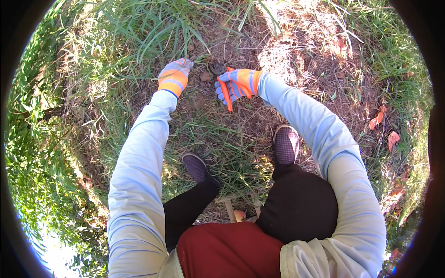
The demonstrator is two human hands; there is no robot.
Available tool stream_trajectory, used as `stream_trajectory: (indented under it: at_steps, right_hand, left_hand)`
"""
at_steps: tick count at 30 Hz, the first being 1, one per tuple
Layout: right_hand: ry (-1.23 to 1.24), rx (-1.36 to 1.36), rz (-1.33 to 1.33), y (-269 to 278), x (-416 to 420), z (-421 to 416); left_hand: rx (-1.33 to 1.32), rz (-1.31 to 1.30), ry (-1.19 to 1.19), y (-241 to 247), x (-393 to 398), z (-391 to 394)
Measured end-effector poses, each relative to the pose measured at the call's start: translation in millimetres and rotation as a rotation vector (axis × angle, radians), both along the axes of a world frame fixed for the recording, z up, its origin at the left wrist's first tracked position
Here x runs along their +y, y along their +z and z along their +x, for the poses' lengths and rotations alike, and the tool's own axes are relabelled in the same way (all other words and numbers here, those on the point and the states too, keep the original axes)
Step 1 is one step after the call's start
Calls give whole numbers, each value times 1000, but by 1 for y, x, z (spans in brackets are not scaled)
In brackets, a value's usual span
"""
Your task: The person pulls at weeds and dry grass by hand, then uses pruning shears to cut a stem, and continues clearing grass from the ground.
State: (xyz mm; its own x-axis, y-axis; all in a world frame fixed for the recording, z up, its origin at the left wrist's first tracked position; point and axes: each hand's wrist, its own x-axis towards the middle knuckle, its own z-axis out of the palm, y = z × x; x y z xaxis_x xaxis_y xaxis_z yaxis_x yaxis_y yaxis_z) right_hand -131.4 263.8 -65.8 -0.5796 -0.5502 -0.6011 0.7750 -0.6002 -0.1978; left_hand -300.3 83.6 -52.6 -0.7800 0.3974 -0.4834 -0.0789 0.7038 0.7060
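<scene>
My left hand [175, 77], in an orange and grey work glove, is closed at the edge of a clump of long green grass [167, 31]. Grass blades stick out by its fingertips; the fingers themselves are mostly hidden from above. Across a short gap, my right hand [238, 85], gloved in orange and grey-blue, holds a pair of pruning shears [226, 91] with orange handles. The dark metal head of the shears points up and left, low over bare soil and dry stems. A brown clod or stone [206, 76] lies between the two hands.
My dark patterned shoes [286, 144] stand on cut grass and straw [229, 149]. Between my legs is part of a wooden frame [229, 210], with a round pinkish-yellow fruit [239, 215] beside it. Reddish dry leaves [377, 118] lie at the right; leafy green growth [38, 146] borders the left.
</scene>
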Motion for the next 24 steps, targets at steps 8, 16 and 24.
stream_trajectory:
  at_steps: [8, 16, 24]
  right_hand:
    - [-23, -36, 49, -23, -5, -2]
    - [-77, -13, 248, -5, -14, 3]
    - [-36, -57, 246, 24, -22, 17]
  left_hand:
    - [-18, -44, -44, 7, 8, 9]
    - [-277, 164, 174, 1, -3, 2]
    - [236, -328, -331, 32, 8, 6]
